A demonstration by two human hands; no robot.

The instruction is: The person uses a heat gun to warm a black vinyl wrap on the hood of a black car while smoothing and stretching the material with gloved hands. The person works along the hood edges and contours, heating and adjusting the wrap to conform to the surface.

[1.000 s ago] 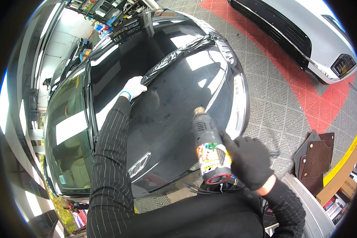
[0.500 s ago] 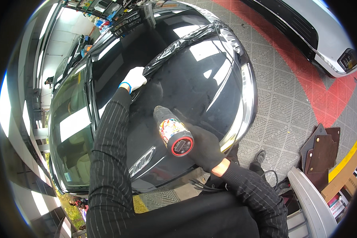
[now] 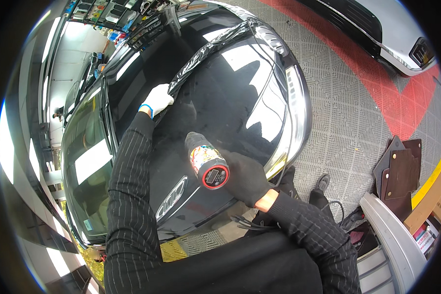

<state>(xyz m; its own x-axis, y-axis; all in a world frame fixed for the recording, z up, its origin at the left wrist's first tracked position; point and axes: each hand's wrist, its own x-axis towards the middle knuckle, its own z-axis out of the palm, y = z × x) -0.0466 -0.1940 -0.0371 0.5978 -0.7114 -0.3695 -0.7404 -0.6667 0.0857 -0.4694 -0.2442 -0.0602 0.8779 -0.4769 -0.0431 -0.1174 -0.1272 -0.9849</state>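
Note:
My left hand (image 3: 158, 99), in a white glove with a blue cuff edge, is closed on the near end of a crumpled, glossy black film (image 3: 208, 50). The film runs as a bunched strip across the dark car's hood (image 3: 220, 112), from my hand toward the far front corner. In a black glove, my right hand (image 3: 247, 179) grips a heat gun (image 3: 202, 156) with a colourful sticker and a red-ringed display at its rear. Its nozzle points away from me, over the hood and a little short of my left hand. The gun's handle is hidden by the glove.
A cable (image 3: 289, 117) trails along the hood's front edge near the headlight. A white car (image 3: 402, 39) stands at the far right on grey and red floor tiles. Brown floor mats (image 3: 401, 174) lie at right by a cardboard box (image 3: 428, 201). A dark shoe (image 3: 323, 182) shows below.
The view has shifted slightly, and both hands appear a little farther left. The film strip between my left hand and the far corner looks narrower and straighter.

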